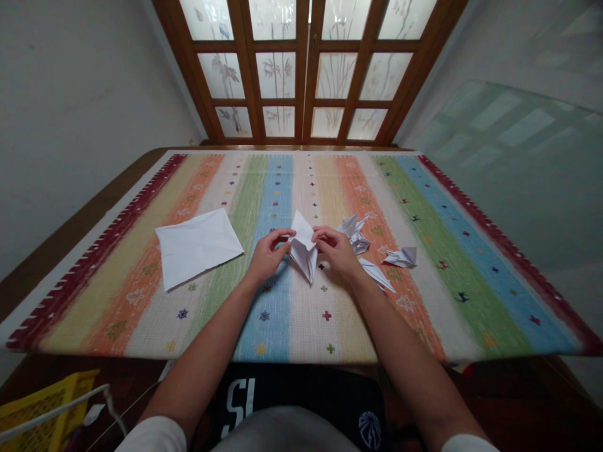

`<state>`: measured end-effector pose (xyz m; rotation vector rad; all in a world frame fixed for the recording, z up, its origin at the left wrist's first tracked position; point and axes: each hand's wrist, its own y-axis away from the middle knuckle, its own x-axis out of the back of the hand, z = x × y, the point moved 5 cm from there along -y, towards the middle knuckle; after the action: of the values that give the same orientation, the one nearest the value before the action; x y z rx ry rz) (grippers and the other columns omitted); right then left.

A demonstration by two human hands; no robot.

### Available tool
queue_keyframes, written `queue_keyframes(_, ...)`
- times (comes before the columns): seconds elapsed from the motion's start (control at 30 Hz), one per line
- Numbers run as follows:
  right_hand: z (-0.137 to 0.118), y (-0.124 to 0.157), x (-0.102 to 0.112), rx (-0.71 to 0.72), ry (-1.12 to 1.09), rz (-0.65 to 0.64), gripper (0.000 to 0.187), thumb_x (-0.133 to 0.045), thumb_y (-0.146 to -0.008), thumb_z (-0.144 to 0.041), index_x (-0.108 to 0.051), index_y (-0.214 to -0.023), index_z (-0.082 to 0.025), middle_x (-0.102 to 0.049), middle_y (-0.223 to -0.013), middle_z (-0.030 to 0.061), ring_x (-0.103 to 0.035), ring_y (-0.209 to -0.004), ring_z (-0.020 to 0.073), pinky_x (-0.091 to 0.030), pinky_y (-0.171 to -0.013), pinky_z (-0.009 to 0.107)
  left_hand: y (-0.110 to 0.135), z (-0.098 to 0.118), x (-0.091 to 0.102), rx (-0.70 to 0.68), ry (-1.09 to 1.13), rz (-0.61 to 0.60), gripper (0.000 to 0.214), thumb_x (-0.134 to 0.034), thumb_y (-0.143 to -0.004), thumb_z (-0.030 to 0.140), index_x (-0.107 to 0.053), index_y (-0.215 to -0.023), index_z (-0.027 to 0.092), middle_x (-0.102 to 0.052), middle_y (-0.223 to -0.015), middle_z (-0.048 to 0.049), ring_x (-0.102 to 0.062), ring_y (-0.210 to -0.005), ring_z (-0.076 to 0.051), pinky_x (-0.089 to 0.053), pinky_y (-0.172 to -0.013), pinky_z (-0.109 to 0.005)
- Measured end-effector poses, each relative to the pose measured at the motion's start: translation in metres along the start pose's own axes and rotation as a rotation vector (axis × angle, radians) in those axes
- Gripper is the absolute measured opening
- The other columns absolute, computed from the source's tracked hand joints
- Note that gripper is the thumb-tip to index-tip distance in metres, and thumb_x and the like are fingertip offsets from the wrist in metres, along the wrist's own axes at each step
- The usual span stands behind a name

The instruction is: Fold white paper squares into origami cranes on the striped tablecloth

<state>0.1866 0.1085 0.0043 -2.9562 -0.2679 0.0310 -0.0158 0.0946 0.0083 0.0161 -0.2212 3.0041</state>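
Note:
Between my two hands is a folded sheet of white paper [303, 251], a narrow diamond shape with a pointed top and a point toward me. My left hand [272, 251] pinches its left edge between thumb and fingers. On the opposite edge, my right hand [336, 250] grips the paper the same way, near a raised flap. Just beyond my right hand lie several folded white paper pieces [354, 233], partly overlapping. A slim folded piece [377, 275] rests by my right wrist, and another folded piece [402, 257] sits farther right.
A stack or sheet of white square paper [200, 248] lies on the left of the striped tablecloth [292, 333]. A yellow plastic basket [47, 402] stands on the floor at lower left. Wooden doors with glass panes [301, 69] are behind the table; a glass panel [513, 150] leans at right.

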Motion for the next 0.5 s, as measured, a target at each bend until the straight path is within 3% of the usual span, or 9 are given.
queue_keyframes(0.13, -0.0013, 0.0018, -0.0006, -0.072, -0.024, -0.034, 0.027, -0.069, -0.085, -0.044, -0.073, -0.07, -0.022, -0.073, -0.11, 0.0085, -0.068, -0.098, 0.0238, -0.056, -0.073, 0.031, 0.0012, 0.0002, 0.0019, 0.033, 0.022, 0.053, 0.034, -0.066, -0.095, 0.046, -0.08, -0.106, 0.017, -0.077, -0.111, -0.0116, -0.07, -0.099, -0.022, -0.059, -0.079, -0.031)
queue_keyframes(0.27, -0.0031, 0.0035, -0.003, -0.054, 0.078, -0.043, 0.026, -0.087, -0.074, -0.042, -0.078, -0.089, -0.022, -0.076, -0.102, 0.0074, -0.068, -0.088, 0.0216, -0.056, -0.075, 0.033, -0.0004, -0.0008, 0.0015, 0.01, -0.049, 0.043, 0.035, -0.082, -0.082, 0.039, -0.078, -0.109, 0.018, -0.077, -0.115, -0.0115, -0.07, -0.101, -0.022, -0.06, -0.084, -0.032)
queue_keyframes(0.4, -0.003, 0.0052, -0.0057, -0.048, 0.063, -0.069, 0.052, -0.091, -0.071, -0.034, -0.078, -0.12, -0.024, -0.075, -0.13, 0.0115, -0.07, -0.104, 0.0243, -0.059, -0.079, 0.034, -0.0003, -0.0023, 0.0006, 0.008, -0.06, 0.018, 0.048, -0.089, -0.074, 0.034, -0.075, -0.117, 0.019, -0.073, -0.129, -0.0144, -0.068, -0.114, -0.026, -0.062, -0.085, -0.034)
queue_keyframes(0.5, -0.0053, 0.0056, -0.0047, -0.023, 0.084, -0.069, 0.056, -0.09, -0.073, -0.034, -0.078, -0.127, -0.026, -0.072, -0.136, 0.0124, -0.068, -0.113, 0.0259, -0.06, -0.082, 0.034, 0.0009, -0.0036, -0.0016, -0.007, -0.079, -0.006, 0.053, -0.092, -0.072, 0.031, -0.074, -0.121, 0.019, -0.072, -0.128, -0.0138, -0.069, -0.113, -0.025, -0.062, -0.087, -0.034)
